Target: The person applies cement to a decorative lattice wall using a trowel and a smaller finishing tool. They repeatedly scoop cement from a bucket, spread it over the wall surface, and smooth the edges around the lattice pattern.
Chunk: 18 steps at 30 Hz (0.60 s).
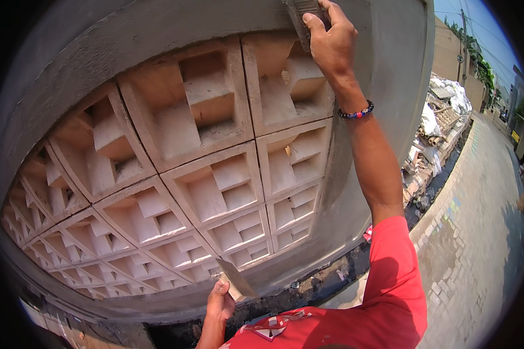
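Observation:
My right hand (335,41) is raised at the top, closed on a dark, flat rectangular float (301,20) against the grey plastered band (157,17) above a panel of pale pink breeze blocks (151,125). A bracelet of dark beads (355,113) circles that wrist. At the bottom my left hand (221,299) grips a small grey-tan board (239,279), tilted in front of the lower blocks. The blocks have recessed, stepped square openings. A smooth grey plaster strip (393,64) runs down their right side.
A dark narrow gutter (308,288) runs along the wall's foot. To the right, rubble with white sacks and rolled material (439,125) lies beside a paved lane (483,221). Farther along stand a pole (464,46), overhead wires and walls.

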### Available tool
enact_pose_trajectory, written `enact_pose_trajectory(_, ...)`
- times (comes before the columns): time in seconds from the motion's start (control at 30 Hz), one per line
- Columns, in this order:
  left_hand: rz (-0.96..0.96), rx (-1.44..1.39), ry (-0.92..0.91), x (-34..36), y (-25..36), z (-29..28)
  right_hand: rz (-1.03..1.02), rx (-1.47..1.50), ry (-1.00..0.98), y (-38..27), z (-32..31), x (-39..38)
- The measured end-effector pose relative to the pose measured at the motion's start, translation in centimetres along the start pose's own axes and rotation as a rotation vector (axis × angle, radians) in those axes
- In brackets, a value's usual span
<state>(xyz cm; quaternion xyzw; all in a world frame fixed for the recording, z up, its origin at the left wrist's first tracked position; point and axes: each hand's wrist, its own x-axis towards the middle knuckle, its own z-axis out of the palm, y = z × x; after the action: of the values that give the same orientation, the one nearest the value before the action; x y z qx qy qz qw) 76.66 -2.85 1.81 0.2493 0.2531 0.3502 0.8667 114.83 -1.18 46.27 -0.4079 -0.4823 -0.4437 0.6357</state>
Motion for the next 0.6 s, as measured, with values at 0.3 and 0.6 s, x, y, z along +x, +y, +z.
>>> enact_pose_trajectory(0.3,0.054,0.006,0.057,-1.0,0.7,-0.4,0.538,0.697,0.068,7.3,-7.0,3.9)
enact_pose_trajectory(0.6,0.040,-0.077,0.068,-1.8,0.7,-3.0,0.440,0.254,0.173,12.0,-7.2,6.8)
